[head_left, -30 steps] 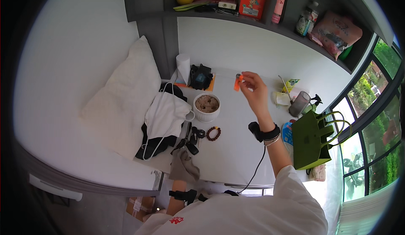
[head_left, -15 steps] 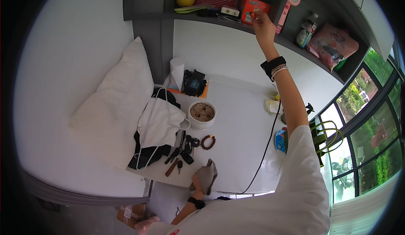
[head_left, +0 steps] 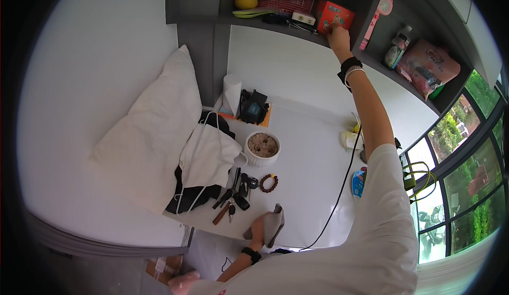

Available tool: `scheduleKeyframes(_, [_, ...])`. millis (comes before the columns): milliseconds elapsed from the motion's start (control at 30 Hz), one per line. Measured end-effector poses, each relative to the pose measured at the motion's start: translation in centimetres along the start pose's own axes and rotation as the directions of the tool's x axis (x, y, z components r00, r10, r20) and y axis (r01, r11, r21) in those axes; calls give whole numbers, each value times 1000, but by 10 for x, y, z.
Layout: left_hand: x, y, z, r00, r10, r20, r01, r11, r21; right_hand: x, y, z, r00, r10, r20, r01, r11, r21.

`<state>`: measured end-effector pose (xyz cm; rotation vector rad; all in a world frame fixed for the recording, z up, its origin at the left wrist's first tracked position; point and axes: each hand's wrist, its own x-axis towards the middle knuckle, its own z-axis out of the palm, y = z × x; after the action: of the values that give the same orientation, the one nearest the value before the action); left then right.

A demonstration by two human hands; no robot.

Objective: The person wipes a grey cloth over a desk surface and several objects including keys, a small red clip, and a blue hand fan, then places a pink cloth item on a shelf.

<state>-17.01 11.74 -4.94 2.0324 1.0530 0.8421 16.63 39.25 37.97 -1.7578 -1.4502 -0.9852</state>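
At the front edge of the white table, my left hand (head_left: 257, 229) is closed around a folded grey cloth (head_left: 274, 225). My right arm stretches up to the dark shelf (head_left: 233, 20). There my right hand (head_left: 339, 38) is at the lower front of a red box (head_left: 336, 15), its fingers drawn together. Whether it grips the box or something small is hidden. A small white device (head_left: 303, 18) lies left of the box, and a pink handheld fan (head_left: 377, 22) stands to its right.
On the table are a white pot (head_left: 263, 148), a beaded bracelet (head_left: 269, 183), keys (head_left: 231, 210), a white cloth bag (head_left: 207, 157) and a paper roll (head_left: 232, 91). A black cable (head_left: 339, 197) crosses it. A lemon (head_left: 246, 0), bottle (head_left: 397, 47) and pink bag (head_left: 429, 64) sit above.
The whole view has shifted, so the scene sits slightly further right. My right hand has lowered slightly against the red box's front. My left hand still holds the cloth.
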Motion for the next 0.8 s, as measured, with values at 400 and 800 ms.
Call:
scheduleKeyframes(400, [3,-2,2,996,9,87,2,992,-124,-21,3,-15,999,-7,-33,6,1000,-22])
scheduleKeyframes(800, [9,3,7,991,133,21,-133,991,-12,-195,-29,-196,855,-202,477,-134,804,580])
